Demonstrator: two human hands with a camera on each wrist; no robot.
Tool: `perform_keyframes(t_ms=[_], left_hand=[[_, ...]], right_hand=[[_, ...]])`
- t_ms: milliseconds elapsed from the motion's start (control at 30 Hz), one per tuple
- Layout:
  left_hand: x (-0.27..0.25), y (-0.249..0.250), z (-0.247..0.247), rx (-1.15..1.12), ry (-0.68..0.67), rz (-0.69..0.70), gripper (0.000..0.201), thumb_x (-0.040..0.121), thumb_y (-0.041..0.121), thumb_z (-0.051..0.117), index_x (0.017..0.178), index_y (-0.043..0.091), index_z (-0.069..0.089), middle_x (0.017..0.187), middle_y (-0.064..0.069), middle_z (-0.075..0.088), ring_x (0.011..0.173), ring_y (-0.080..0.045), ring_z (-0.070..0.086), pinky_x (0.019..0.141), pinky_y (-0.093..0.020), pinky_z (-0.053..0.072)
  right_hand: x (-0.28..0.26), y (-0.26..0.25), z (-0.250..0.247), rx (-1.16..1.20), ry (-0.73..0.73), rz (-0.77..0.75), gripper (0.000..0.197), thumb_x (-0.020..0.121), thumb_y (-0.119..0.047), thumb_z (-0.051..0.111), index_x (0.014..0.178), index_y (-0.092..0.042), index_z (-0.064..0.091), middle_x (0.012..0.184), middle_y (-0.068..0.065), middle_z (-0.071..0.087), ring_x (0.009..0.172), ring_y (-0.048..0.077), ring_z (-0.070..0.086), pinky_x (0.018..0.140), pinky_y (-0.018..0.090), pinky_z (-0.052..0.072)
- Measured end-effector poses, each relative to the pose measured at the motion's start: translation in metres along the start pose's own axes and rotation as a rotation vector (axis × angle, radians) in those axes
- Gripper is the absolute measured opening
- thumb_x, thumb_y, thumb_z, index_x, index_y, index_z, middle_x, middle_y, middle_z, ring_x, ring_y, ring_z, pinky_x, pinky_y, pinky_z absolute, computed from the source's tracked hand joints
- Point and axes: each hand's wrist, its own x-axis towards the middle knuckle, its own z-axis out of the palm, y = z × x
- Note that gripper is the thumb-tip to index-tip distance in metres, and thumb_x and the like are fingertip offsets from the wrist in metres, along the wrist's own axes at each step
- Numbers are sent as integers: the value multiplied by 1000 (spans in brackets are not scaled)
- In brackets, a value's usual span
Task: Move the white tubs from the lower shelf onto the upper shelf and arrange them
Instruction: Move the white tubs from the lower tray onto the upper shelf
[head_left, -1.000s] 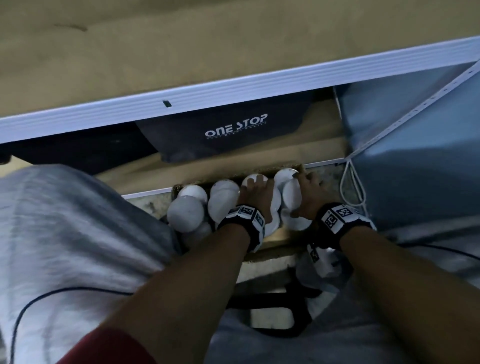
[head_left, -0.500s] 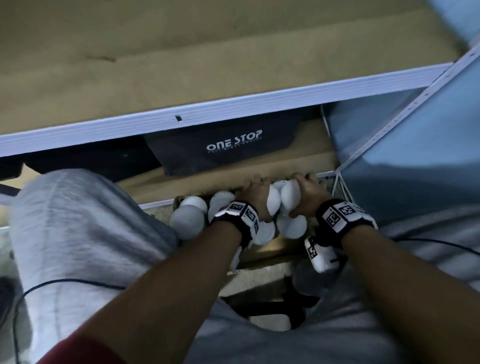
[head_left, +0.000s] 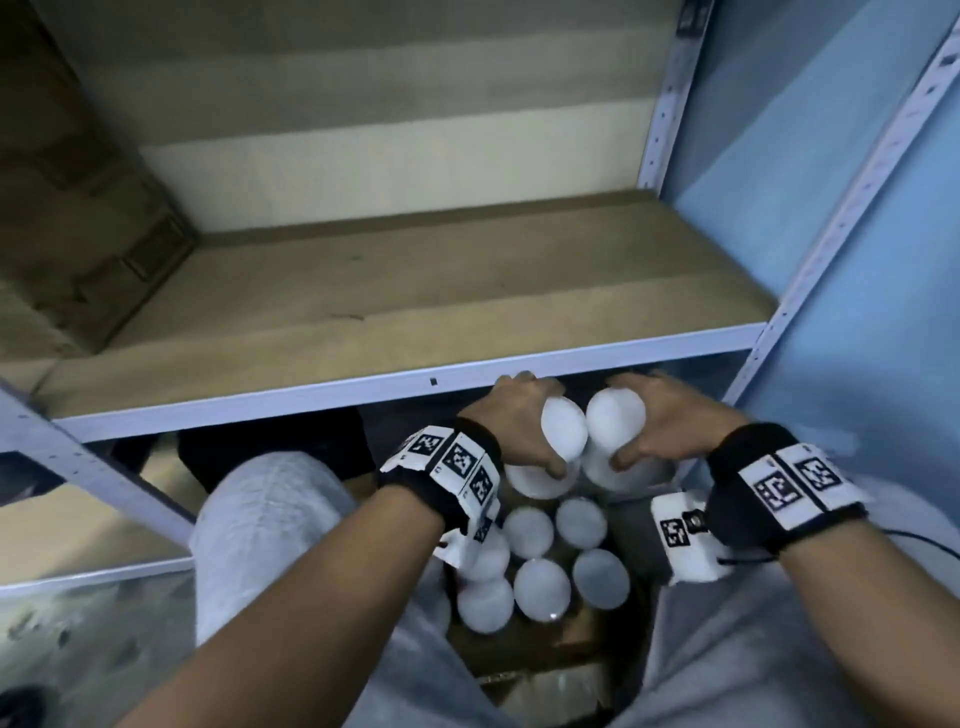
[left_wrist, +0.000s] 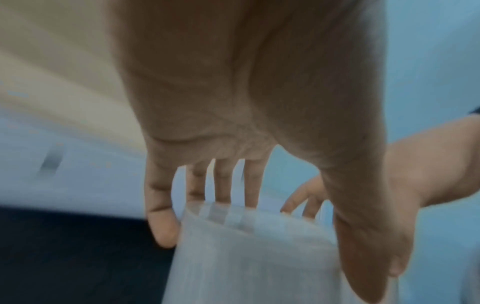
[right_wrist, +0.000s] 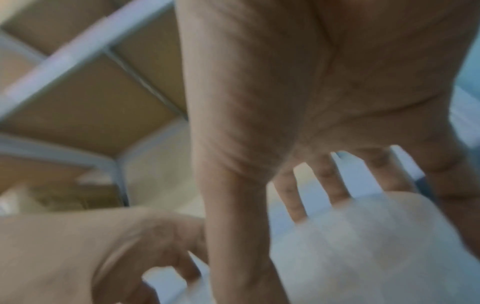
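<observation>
In the head view my left hand (head_left: 511, 421) grips a white tub (head_left: 563, 426), and my right hand (head_left: 670, 421) grips another white tub (head_left: 615, 415). The two tubs touch side by side, just below the front rail (head_left: 311, 402) of the upper shelf (head_left: 415, 291). Several more white tubs (head_left: 561, 561) stand packed together lower down, between my knees. The left wrist view shows fingers and thumb around a translucent white tub (left_wrist: 254, 257). A blurred white tub (right_wrist: 363, 246) sits between the fingers in the right wrist view.
A cardboard box (head_left: 78, 208) stands at the left end of the upper shelf; the board beside it is bare. Perforated shelf posts (head_left: 670, 104) and a blue wall (head_left: 857, 260) close the right side. My grey-trousered knee (head_left: 270, 519) is at the left, with a dark bag (head_left: 270, 441) behind it.
Both hands closed on tubs in the low cluster and lifted them up to the upper shelf's front rail. The head view has tilted up, so the upper shelf now shows.
</observation>
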Motion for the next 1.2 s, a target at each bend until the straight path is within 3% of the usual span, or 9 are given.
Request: perform_keyframes(t_ms=[67,167,400,700,967,1100,1200], left_hand=[[-10,6,-28,-1,68,23,91,57,38,83,137,23,43,134,-6,48,124,-26,43,96,-32,44],[-22,12,-68,-40,148,38,90,57,41,82,137,26,44,136,1,50,123,-19,48,96,-31,46],[-17,10,-122,-86,277,24,84,55,42,82,131,28,49,132,4,56,120,-16,52,98,-36,49],[28,-16,-130,-111,268,-28,80,58,36,82,131,25,51,133,4,55,119,-16,52,95,-27,47],[59,-28,-129,-104,214,-76,75,62,38,79,131,27,52,138,2,49,126,-18,45,99,-33,44],[60,-30,-128,-81,189,-73,75,66,38,78,134,27,47,142,3,44,128,-19,42,100,-33,42],[55,-27,-125,-55,178,-58,73,71,40,75,136,28,44,148,5,36,134,-21,35,107,-37,37]], right_hand=[[-11,-10,-24,-6,56,-24,101,45,-42,86,135,-31,42,131,5,46,118,28,51,98,38,48],[-21,-25,-60,37,159,-66,96,45,-43,86,130,-30,45,130,2,51,116,24,53,99,37,47],[-8,-52,-108,72,275,-113,80,59,-34,86,129,-24,50,129,3,52,110,20,51,85,29,47],[51,-58,-103,118,285,-85,83,58,-33,86,134,-22,52,137,3,51,126,22,48,102,31,42],[90,-46,-95,165,241,-39,84,60,-42,81,136,-24,51,141,3,50,129,22,48,109,34,40],[95,-44,-91,124,216,-36,84,68,-42,77,142,-25,42,145,6,40,136,25,38,114,39,32],[91,-44,-90,56,181,-20,87,71,-47,74,145,-32,34,156,7,22,144,28,25,118,43,24]])
